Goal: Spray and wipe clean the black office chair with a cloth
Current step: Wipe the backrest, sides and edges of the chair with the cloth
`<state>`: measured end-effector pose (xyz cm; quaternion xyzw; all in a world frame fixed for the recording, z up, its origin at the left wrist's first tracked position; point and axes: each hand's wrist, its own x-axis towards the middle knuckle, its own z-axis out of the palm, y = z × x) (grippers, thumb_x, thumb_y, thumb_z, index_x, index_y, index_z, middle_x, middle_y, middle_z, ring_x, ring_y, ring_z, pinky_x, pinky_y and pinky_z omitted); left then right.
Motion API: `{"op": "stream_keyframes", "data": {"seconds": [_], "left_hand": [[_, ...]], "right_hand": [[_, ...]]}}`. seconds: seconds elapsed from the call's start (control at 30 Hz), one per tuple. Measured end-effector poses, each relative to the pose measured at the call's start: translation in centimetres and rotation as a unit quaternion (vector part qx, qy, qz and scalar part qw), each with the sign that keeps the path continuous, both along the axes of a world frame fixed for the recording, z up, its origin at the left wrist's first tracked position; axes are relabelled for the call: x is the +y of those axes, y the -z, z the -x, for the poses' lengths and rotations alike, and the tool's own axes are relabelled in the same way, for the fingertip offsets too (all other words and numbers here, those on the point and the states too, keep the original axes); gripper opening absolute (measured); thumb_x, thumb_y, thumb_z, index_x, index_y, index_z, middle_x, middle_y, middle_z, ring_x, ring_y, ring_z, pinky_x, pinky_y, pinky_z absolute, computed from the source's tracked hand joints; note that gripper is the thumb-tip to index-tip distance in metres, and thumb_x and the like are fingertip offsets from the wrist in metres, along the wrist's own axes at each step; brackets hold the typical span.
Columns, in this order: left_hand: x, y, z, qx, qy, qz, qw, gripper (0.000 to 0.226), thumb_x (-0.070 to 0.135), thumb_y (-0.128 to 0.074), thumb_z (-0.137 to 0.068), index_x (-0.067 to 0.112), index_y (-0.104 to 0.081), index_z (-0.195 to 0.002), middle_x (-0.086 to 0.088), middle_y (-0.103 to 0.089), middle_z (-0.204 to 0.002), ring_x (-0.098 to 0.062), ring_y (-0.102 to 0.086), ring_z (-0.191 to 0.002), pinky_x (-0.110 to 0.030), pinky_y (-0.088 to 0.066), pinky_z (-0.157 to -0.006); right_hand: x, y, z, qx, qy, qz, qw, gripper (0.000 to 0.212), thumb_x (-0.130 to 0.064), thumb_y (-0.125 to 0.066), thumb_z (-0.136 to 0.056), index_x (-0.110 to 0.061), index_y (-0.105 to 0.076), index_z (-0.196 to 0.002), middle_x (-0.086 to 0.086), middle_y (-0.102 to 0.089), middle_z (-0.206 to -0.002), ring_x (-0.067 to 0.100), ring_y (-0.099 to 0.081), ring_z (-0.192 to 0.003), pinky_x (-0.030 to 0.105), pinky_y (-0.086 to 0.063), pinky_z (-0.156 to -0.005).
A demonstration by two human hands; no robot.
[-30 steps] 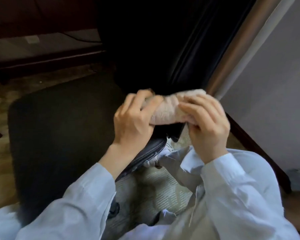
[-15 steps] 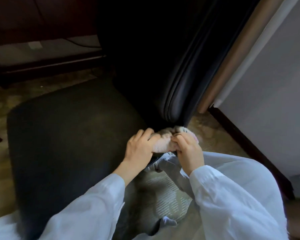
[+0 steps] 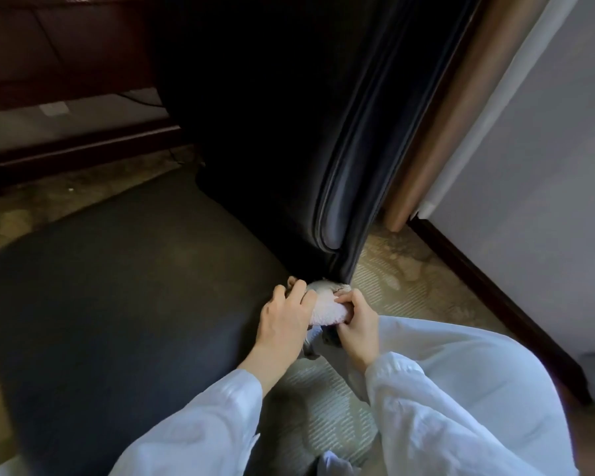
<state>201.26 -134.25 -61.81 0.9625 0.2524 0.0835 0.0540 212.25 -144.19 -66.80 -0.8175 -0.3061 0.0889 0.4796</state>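
Both hands, left hand [image 3: 282, 312] and right hand [image 3: 356, 322], grip the bunched pink cloth [image 3: 325, 309] at the seat's back corner, right under the black backrest's [image 3: 337, 207] lower edge (so wiping goes straight up).

Both hands, left hand [image 3: 282, 316] and right hand [image 3: 359, 326], have lowered the cloth [image 3: 327, 309] from mid-frame to the backrest's [image 3: 337, 207] bottom corner.

cloth [image 3: 325, 306]: pale, fluffy, bunched into a roll; I am gripping it between my left hand [image 3: 282, 319] and right hand [image 3: 358, 326] at the backrest's bottom corner | black office chair [image 3: 117, 286]: seat looking matt, backrest [image 3: 340, 207] standing upright, its piped edge shining
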Motion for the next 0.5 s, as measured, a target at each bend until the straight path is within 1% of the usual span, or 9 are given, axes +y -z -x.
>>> {"op": "stream_keyframes", "data": {"seconds": [0.07,0.13,0.17,0.2,0.23,0.3,0.33,0.4,0.5], "left_hand": [[0.1,-0.4,-0.1,0.007,-0.006,0.004,1.0,0.054,0.007,-0.087,-0.045,0.017,-0.068,-0.095,-0.006,-0.064,-0.105,-0.024,-0.057,-0.071,-0.026,-0.044,-0.045],[0.2,-0.7,-0.3,0.005,-0.017,0.021,1.0,0.047,0.008,-0.075,-0.07,0.019,-0.061,-0.114,-0.005,-0.056,-0.122,-0.026,-0.056,-0.09,-0.03,-0.047,-0.059],[0.4,-0.7,-0.4,0.0,-0.025,0.022,0.999,0.046,0.008,-0.067,-0.078,0.021,-0.056,-0.121,-0.003,-0.051,-0.127,-0.025,-0.053,-0.098,-0.031,-0.046,-0.065],[0.6,-1.2,-0.6,-0.019,-0.029,0.014,0.999,0.046,0.009,-0.064,-0.08,0.023,-0.055,-0.123,-0.002,-0.051,-0.126,-0.024,-0.052,-0.099,-0.031,-0.044,-0.065],[0.9,-2.1,-0.8,-0.042,-0.033,0.007,0.999,0.047,0.01,-0.068,-0.075,0.024,-0.058,-0.119,0.0,-0.054,-0.119,-0.024,-0.053,-0.095,-0.03,-0.041,-0.06],[1.2,-4.5,-1.4,-0.106,-0.027,-0.002,0.994,0.051,0.009,-0.075,-0.062,0.023,-0.064,-0.109,0.0,-0.058,-0.104,-0.025,-0.055,-0.084,-0.03,-0.038,-0.052],[1.4,-5.8,-1.8,-0.147,-0.022,-0.011,0.989,0.05,0.007,-0.073,-0.06,0.021,-0.065,-0.107,-0.001,-0.058,-0.101,-0.026,-0.055,-0.081,-0.03,-0.038,-0.05],[1.4,-8.6,-2.0,-0.218,-0.014,-0.04,0.975,0.045,0.003,-0.061,-0.064,0.018,-0.066,-0.105,-0.002,-0.059,-0.098,-0.026,-0.055,-0.079,-0.029,-0.037,-0.048],[1.3,-12.6,-1.9,-0.295,-0.011,-0.082,0.952,0.046,-0.001,-0.051,-0.066,0.016,-0.067,-0.106,-0.002,-0.06,-0.1,-0.025,-0.054,-0.08,-0.027,-0.035,-0.047]], "right_hand": [[0.2,-0.1,0.1,-0.01,0.006,0.004,1.0,0.046,0.015,-0.054,-0.057,-0.018,-0.055,-0.088,-0.016,-0.059,-0.08,0.002,-0.054,-0.075,0.016,-0.039,-0.067],[0.3,-0.6,0.2,-0.027,0.011,0.004,1.0,0.045,0.015,-0.052,-0.059,-0.018,-0.054,-0.089,-0.016,-0.057,-0.08,0.004,-0.05,-0.073,0.012,-0.036,-0.066],[0.3,-1.2,0.0,-0.038,0.018,0.002,0.999,0.043,0.013,-0.05,-0.061,-0.018,-0.054,-0.089,-0.012,-0.058,-0.08,0.01,-0.051,-0.073,0.016,-0.037,-0.066],[0.5,-2.1,-0.4,-0.055,0.026,-0.002,0.998,0.042,0.013,-0.049,-0.061,-0.018,-0.055,-0.089,-0.007,-0.058,-0.079,0.015,-0.051,-0.073,0.021,-0.037,-0.066],[0.7,-3.3,-0.9,-0.085,0.032,-0.01,0.996,0.043,0.014,-0.051,-0.06,-0.016,-0.056,-0.089,-0.003,-0.059,-0.081,0.019,-0.053,-0.074,0.024,-0.038,-0.067],[1.1,-6.4,-2.2,-0.175,0.032,-0.042,0.983,0.043,0.016,-0.057,-0.055,-0.009,-0.06,-0.09,0.005,-0.064,-0.089,0.026,-0.058,-0.082,0.025,-0.04,-0.074],[1.3,-8.2,-2.8,-0.221,0.031,-0.069,0.972,0.042,0.017,-0.059,-0.053,-0.003,-0.062,-0.089,0.01,-0.065,-0.094,0.027,-0.06,-0.088,0.024,-0.041,-0.08],[1.3,-12.3,-3.5,-0.299,0.036,-0.131,0.944,0.041,0.023,-0.057,-0.05,0.004,-0.065,-0.086,0.016,-0.066,-0.097,0.027,-0.06,-0.095,0.022,-0.042,-0.09],[1.1,-17.4,-4.0,-0.388,0.026,-0.209,0.897,0.037,0.027,-0.052,-0.053,0.007,-0.066,-0.082,0.018,-0.067,-0.095,0.025,-0.059,-0.096,0.021,-0.043,-0.093]]}}
